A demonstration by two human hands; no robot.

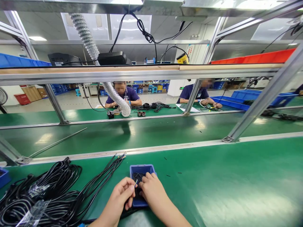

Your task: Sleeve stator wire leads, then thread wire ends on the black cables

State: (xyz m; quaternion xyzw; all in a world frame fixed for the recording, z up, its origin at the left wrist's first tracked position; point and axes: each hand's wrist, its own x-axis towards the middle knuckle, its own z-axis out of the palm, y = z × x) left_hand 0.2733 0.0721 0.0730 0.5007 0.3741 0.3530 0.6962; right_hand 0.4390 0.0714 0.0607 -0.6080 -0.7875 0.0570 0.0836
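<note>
My left hand point(124, 193) pinches the end of a black cable, whose thin coloured wires point(136, 182) stick up between the fingertips. Over the right side of a small blue bin point(142, 167) is my right hand point(151, 189), its fingers bent down into the small black pieces point(138, 176) inside. What those fingertips touch is hidden. The cable point(129, 213) runs below the bin toward the left. A large heap of coiled black cables point(54, 195) lies to the left, with several stripped ends point(121, 156) pointing toward the back.
A metal rail point(99, 154) crosses behind the bin, with slanted posts point(255, 104) rising from the bench. Tiny black pieces point(180, 172) lie on the green mat point(224, 183). Two people sit across the bench, near more cables point(156, 106) and blue trays point(260, 97). A thin rod point(59, 142) lies beyond the rail.
</note>
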